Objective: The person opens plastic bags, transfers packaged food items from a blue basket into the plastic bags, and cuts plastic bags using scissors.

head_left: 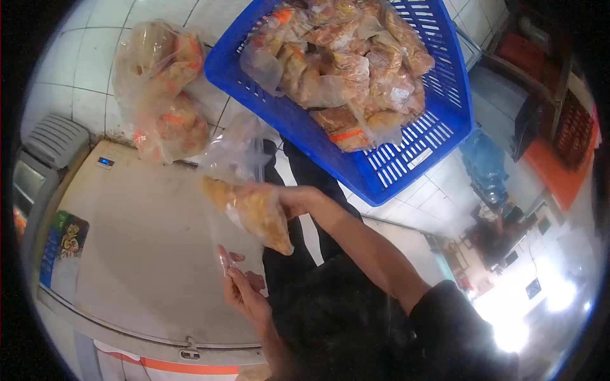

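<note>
My right hand (295,200) grips a clear plastic bag of yellowish-brown food (257,216) from its right side, above a white freezer-like lid (152,247). The bag is tilted and its contents are lumpy; their exact kind is unclear. Below it, my left hand (244,289) is closed in a pinch on clear plastic film (223,257), apparently the loose end of the same bag. Motion blurs that film. Past the bag stands a blue plastic basket (406,168), piled with several similar bags of brownish food (356,70).
Large clear bags with orange-marked packs (166,95) lie on the white tiled floor (92,70) at the upper left. A loose clear plastic bag (238,149) sits by the lid's edge. A grey appliance (54,143) borders the left; blue water bottles (486,168) stand at the right.
</note>
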A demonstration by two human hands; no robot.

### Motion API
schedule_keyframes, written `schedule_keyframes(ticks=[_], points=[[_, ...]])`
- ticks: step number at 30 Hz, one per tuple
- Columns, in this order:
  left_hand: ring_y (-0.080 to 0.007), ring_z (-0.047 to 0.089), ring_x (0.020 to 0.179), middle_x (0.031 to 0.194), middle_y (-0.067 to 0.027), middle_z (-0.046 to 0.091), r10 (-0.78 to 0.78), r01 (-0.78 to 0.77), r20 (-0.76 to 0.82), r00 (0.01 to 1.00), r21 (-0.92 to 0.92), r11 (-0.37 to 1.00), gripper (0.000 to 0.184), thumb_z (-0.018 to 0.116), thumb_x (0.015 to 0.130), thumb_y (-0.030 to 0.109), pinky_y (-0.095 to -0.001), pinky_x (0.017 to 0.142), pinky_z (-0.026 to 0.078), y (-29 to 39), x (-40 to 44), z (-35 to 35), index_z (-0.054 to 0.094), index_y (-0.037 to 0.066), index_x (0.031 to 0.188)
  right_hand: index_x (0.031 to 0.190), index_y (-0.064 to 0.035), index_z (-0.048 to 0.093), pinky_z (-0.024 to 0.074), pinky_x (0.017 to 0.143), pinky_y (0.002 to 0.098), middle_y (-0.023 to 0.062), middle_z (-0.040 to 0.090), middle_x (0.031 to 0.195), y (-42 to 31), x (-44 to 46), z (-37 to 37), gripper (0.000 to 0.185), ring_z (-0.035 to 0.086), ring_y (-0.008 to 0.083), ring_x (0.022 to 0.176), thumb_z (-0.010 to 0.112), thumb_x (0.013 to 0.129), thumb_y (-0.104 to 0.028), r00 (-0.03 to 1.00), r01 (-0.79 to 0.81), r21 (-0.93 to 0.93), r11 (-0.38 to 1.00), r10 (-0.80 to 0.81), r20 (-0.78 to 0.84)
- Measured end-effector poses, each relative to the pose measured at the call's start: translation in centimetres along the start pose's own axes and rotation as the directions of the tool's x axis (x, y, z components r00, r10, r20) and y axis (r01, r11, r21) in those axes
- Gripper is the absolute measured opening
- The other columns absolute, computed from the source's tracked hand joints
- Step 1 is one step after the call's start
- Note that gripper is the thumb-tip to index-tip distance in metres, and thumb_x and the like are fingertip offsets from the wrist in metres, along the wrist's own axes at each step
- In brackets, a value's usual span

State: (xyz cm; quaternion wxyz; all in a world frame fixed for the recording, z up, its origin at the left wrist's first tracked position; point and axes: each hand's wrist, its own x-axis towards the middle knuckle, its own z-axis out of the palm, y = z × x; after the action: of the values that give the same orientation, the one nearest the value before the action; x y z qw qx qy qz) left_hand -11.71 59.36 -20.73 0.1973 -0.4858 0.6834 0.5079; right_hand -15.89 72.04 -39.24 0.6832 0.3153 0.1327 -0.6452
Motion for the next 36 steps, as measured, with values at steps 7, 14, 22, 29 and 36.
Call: schedule_keyframes(ticks=[7,14,22,29,36], points=[[-0.0072,0.043,0.055,0.105,-0.0099,0.050,0.081,-0.098,0.212,0.974,0.068,0.993,0.039,0.044,0.105,0.022,-0.0219,0.049,0.037,-1.8,-1.8,-1.5,0.055,-0.005,0.131,0.116,-0.0079,0.057,0.0539,0.081,0.0412,0.0087,0.065,0.100,3.3,4.1,1.1,0.049,0.065,0.0224,0.088,0.057,0.089,-0.049,0.931,0.312,0.654,0.689,-0.360,-0.064],[-0.0033,0.035,0.054,0.101,-0.0043,0.053,-0.042,0.040,-0.077,0.996,-0.034,0.999,0.049,0.044,0.105,0.033,-0.0192,0.048,0.030,-0.1,-0.9,0.2,0.045,0.004,0.145,0.132,-0.0023,0.051,0.0510,0.089,0.0390,0.0214,0.066,0.112,11.8,9.5,-0.8,0.045,0.066,0.0290,0.101,0.059,0.094,-0.025,0.333,0.095,-0.961,0.259,-0.918,-0.214],[0.0004,0.031,0.054,0.091,0.0004,0.051,-0.089,0.105,0.081,0.993,-0.219,0.970,0.048,0.044,0.106,0.034,-0.0155,0.046,0.023,-6.4,8.0,6.0,0.048,0.004,0.142,0.150,0.0004,0.022,0.0430,0.097,0.0508,0.0268,0.055,0.128,-1.2,-7.7,-17.8,0.104,0.056,0.0421,0.114,0.079,0.074,-0.042,-0.369,-0.518,-0.743,0.424,-0.894,-0.254],[0.0009,0.029,0.051,0.090,0.0011,0.053,-0.054,0.064,0.072,0.996,-0.136,0.989,0.047,0.045,0.105,0.035,-0.0170,0.043,0.020,-6.6,9.9,4.3,0.049,0.006,0.142,0.129,0.0068,0.051,0.0475,0.082,0.0491,0.0240,0.066,0.108,-1.0,-8.5,-28.2,0.061,0.063,0.0414,0.101,0.064,0.086,-0.034,-0.036,-0.594,-0.593,0.544,-0.754,-0.655],[-0.0003,0.028,0.049,0.098,-0.0013,0.056,-0.077,0.104,0.132,0.988,-0.206,0.973,0.045,0.045,0.105,0.032,-0.0181,0.043,0.021,-6.8,10.2,4.2,0.049,0.007,0.142,0.099,-0.0026,0.066,0.0487,0.065,0.0304,0.0047,0.061,0.082,5.6,-18.5,-20.1,0.029,0.059,0.0162,0.073,0.055,0.093,-0.028,-0.043,0.198,-0.691,0.696,-0.698,-0.715]])
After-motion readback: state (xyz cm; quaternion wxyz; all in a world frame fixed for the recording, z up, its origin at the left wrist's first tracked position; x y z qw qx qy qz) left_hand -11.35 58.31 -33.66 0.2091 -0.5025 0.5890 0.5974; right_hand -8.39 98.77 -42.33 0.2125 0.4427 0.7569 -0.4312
